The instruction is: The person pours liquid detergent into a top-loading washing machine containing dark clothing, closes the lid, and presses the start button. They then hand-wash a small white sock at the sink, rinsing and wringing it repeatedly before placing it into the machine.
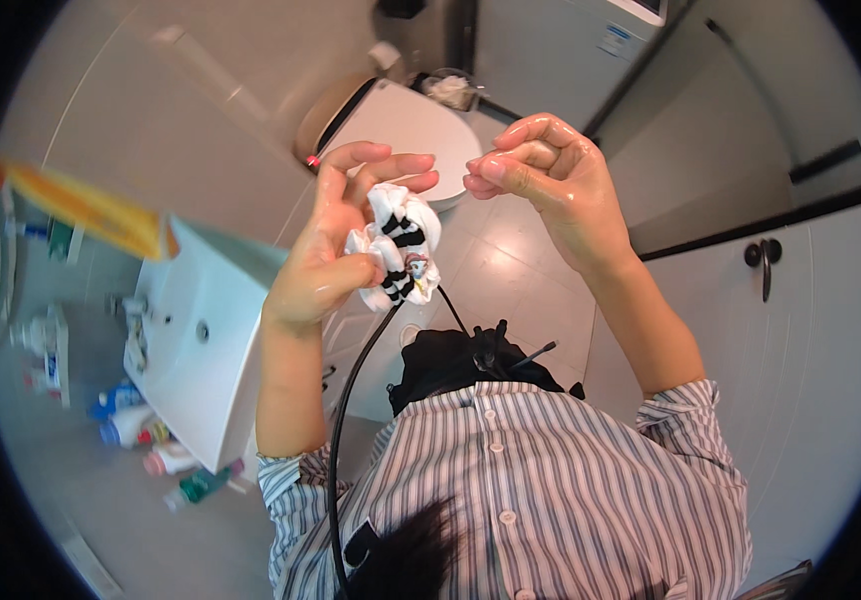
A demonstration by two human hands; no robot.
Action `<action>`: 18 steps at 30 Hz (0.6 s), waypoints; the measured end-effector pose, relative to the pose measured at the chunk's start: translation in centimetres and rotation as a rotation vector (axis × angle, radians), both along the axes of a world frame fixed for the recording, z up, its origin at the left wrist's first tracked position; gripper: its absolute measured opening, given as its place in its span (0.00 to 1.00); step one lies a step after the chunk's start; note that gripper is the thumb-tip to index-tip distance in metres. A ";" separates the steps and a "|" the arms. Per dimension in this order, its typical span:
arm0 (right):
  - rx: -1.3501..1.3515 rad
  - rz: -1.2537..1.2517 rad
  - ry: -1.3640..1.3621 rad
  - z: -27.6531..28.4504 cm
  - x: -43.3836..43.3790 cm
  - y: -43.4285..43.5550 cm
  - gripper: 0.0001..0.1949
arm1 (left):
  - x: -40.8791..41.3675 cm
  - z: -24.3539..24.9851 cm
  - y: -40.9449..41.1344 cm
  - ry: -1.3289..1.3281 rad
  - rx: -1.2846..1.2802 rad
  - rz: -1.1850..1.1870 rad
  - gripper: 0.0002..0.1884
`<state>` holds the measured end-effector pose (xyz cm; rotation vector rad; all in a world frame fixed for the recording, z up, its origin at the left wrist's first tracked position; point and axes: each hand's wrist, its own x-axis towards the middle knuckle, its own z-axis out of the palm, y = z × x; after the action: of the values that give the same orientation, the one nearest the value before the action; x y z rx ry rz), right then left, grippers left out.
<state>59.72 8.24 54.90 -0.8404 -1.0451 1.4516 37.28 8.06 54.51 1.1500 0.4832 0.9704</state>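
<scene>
My left hand [325, 255] holds a bunched white cloth with black stripes [400, 247] between the thumb and the palm, its other fingers spread above it. A small printed figure shows on the front of the cloth. To the right, my right hand [543, 165] is raised, its fingers curled and the thumb near the fingertips. I see nothing in it. Both hands look wet, and they are apart from each other. A black cable [340, 420] runs up behind the cloth.
A white washbasin [228, 360] with a metal faucet [134, 334] stands at the left, with several bottles [130, 427] beside it. A closed toilet lid [408, 127] and a waste bin [453, 90] are beyond my hands. A white door [790, 360] is on the right.
</scene>
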 end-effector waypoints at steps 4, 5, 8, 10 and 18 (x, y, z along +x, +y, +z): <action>0.020 -0.137 0.029 1.0 5.1 2.4 0.09 | 3.3 0.2 5.0 -0.063 -0.077 -0.003 0.45; -0.033 -0.202 -0.024 1.2 6.4 3.3 0.09 | 4.0 0.2 6.9 -0.068 -0.096 -0.014 0.45; -0.087 -0.298 -0.070 0.7 9.5 5.4 0.09 | 6.0 -0.8 10.9 -0.096 -0.186 0.006 0.45; -0.091 -0.312 -0.054 -0.6 11.3 9.4 0.09 | 7.8 -2.2 15.7 -0.214 -0.244 -0.012 0.46; -0.059 -0.422 -0.086 -0.8 25.0 26.8 0.09 | 23.1 -3.2 35.3 -0.534 -0.344 -0.278 0.47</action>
<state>84.69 35.08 54.14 -1.0995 -0.8270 1.0995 60.42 43.33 51.35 0.5932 0.0489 0.8652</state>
